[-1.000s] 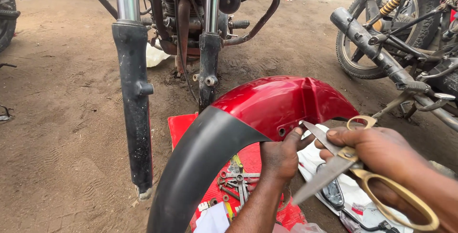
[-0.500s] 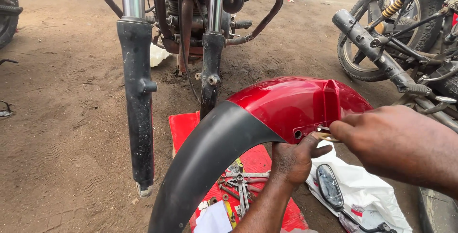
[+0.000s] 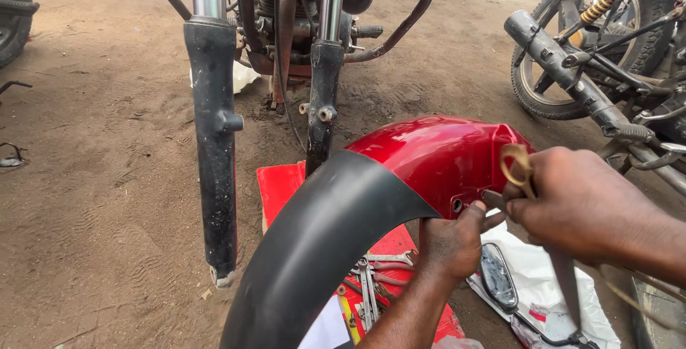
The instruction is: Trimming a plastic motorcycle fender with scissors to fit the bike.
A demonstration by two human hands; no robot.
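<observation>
Left hand (image 3: 450, 245) grips the lower edge of the red mudguard (image 3: 436, 156) from underneath, thumb up by a mounting hole; the guard arches above and left of it, its black section (image 3: 314, 249) sweeping down-left. Right hand (image 3: 579, 202), just right of the left, is clenched on brass-handled scissors (image 3: 525, 177) at the guard's rim. Spanners (image 3: 371, 285) lie on a red board (image 3: 282, 185) below the left wrist.

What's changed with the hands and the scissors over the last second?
The right hand swung the scissors from blades pointing at the mudguard's edge to blades hanging down, gold handles up against the red mudguard. The left hand kept gripping the mudguard's lower edge. The fork legs stayed put.
</observation>
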